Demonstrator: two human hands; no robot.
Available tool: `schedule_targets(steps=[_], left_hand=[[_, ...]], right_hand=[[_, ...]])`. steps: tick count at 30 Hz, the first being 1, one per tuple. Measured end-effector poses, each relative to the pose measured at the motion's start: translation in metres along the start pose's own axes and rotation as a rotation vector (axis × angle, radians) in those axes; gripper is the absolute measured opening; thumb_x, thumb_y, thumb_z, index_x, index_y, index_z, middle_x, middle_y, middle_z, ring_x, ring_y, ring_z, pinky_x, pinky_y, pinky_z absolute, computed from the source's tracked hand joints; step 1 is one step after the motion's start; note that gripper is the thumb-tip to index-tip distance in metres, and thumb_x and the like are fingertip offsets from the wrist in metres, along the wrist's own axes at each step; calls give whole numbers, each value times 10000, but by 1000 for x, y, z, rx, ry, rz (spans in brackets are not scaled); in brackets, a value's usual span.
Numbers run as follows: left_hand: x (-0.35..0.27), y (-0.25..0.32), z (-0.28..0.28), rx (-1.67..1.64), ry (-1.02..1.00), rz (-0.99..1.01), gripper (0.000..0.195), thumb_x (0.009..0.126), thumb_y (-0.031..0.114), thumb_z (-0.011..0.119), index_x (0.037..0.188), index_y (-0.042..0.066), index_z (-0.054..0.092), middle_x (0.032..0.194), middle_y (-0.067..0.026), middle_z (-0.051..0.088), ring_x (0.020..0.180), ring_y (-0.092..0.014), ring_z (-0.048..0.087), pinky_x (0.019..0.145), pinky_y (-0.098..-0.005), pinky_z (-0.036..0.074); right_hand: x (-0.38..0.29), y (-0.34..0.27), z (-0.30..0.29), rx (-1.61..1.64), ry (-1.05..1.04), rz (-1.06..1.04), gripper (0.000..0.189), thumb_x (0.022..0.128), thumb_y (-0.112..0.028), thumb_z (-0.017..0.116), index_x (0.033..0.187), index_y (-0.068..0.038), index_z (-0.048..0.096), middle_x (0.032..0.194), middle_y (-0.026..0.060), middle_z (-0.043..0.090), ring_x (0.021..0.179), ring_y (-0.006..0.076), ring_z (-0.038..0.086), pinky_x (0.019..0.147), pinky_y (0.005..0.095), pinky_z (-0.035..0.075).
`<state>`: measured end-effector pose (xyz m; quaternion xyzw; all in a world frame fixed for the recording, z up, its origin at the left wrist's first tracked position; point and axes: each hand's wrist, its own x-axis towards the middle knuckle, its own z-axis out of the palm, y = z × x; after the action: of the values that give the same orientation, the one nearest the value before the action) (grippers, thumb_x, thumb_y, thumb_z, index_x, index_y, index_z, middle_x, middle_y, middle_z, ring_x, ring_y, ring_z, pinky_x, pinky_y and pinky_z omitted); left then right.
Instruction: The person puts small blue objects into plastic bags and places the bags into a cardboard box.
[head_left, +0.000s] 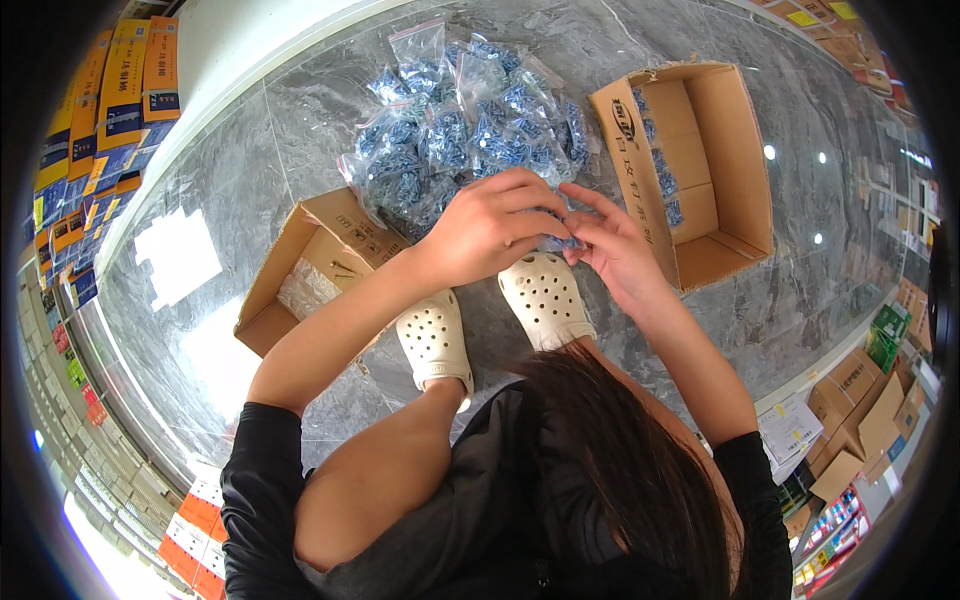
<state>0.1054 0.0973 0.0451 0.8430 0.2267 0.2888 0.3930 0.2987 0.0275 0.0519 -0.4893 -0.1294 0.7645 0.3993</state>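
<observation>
Between my two hands is a small clear plastic bag of blue screws (562, 243), partly covered by fingers. My left hand (487, 217) grips it from the left, with its fingers bent over the top. On the other side my right hand (619, 251) pinches it between thumb and fingers. Just beyond them, a heap of clear zip bags filled with blue screws (450, 139) lies on the floor. To the right stands an open cardboard box (735, 150); a row of blue screw bags (660, 176) lines its left inner side.
At left, another open cardboard box (262, 307) holds crumpled clear plastic (309, 289) and some long screws (343, 270). My feet, in cream clogs (546, 300), stand on the grey marbled floor (817, 187). Stacked cartons (124, 82) line the left; more boxes (847, 382) are at lower right.
</observation>
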Motion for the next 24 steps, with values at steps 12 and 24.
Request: schedule_targets(steps=[12,24], left_hand=[[-1,-4,3,26,25,40,307,612,28,713,898,136,681,958,28,653,925,-209,595,760,-340,529],[-2,-4,3,-6,-5,-22,345,617,-5,723,929,141,701,990,34,665,939,-214,596,781,-343,531]], right_hand=[[-1,-4,1,-54,17,24,434,881,-28,516,1306,16,442,886,38,596,711,105,544,651,244,463],[4,6,-10,68,13,70,415,878,-80,571,1275,-2,482,876,44,618,700,107,566,677,244,474]])
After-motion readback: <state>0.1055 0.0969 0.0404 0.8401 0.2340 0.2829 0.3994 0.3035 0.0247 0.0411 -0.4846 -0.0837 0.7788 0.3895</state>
